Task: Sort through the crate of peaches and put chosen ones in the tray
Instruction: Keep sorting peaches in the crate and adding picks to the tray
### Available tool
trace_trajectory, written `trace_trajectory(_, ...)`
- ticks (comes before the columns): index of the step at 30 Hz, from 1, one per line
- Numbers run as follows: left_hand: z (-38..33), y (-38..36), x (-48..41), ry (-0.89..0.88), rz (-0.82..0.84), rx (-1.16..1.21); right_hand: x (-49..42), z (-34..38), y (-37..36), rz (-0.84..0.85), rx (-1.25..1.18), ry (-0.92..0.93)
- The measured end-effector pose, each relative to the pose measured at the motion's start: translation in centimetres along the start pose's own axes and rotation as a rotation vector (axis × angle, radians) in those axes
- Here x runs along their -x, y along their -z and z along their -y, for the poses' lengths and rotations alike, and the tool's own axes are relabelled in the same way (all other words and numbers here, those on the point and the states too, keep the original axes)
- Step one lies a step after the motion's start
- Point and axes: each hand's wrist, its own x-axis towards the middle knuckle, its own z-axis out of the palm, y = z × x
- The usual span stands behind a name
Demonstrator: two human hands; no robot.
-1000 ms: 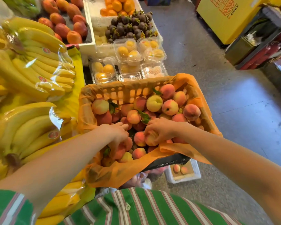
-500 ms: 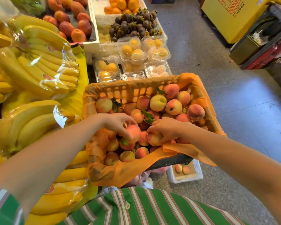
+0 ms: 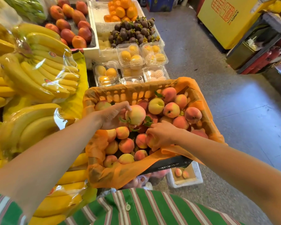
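Gripping pale peach (image 3: 135, 114), left hand (image 3: 111, 116); right hand (image 3: 163, 135) clasps pink peach (image 3: 149, 140) in crate (image 3: 130, 93); grey floor (image 3: 234, 111).

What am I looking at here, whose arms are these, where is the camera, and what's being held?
There is no machine here. The two bare arms belong to a person in a green striped shirt, and the single camera sits on their head, looking forward and down. That is why the arms reach in from the bottom of the picture. In front is a crate lined with orange plastic and full of peaches. The left hand holds a pale peach above the pile. The right hand grips a second peach low in the crate. Wrapped bananas lie to the left, with boxed yellow fruit and mangosteens beyond. A white tray holding two peaches sits on the floor below the crate.
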Motion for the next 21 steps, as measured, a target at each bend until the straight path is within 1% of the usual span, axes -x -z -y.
trace_trajectory(2,0.1,0.1,0.2,-0.01,-0.01,-0.015,-0.3,0.3,-0.2,-0.044,0.069,0.012)
trace_trajectory(4,0.1,0.1,0.4,-0.037,-0.018,-0.052,-0.5,0.0,-0.4,-0.101,0.019,0.011)
trace_trajectory(6,0.0,0.2,0.5,-0.056,-0.023,-0.061,-0.4,-0.6,-0.5,-0.125,-0.113,0.043)
trace_trajectory(7,-0.1,0.3,0.5,-0.067,-0.028,-0.06,-0.3,-0.8,-0.5,-0.126,-0.228,0.057)
trace_trajectory(9,-0.2,0.4,0.5,-0.08,-0.065,-0.059,0.2,-1.0,-0.1,-0.142,-0.536,0.061)
trace_trajectory(11,-0.3,0.4,0.4,-0.075,-0.122,-0.044,0.8,-1.1,0.4,-0.165,-0.753,0.026)
trace_trajectory(15,-0.1,0.7,-0.1,-0.062,-0.324,0.003,1.1,-1.1,0.7,-0.134,-0.931,-0.035)
trace_trajectory(16,-0.1,0.8,-0.2,-0.062,-0.352,0.0,1.1,-1.1,0.7,-0.115,-0.962,-0.047)
trace_trajectory(18,0.0,0.9,-0.2,-0.073,-0.376,0.001,1.1,-1.0,0.9,-0.08,-1.001,-0.063)
trace_trajectory(21,0.0,0.7,0.0,-0.083,-0.381,-0.003,1.6,-1.0,1.2,-0.079,-1.088,-0.086)
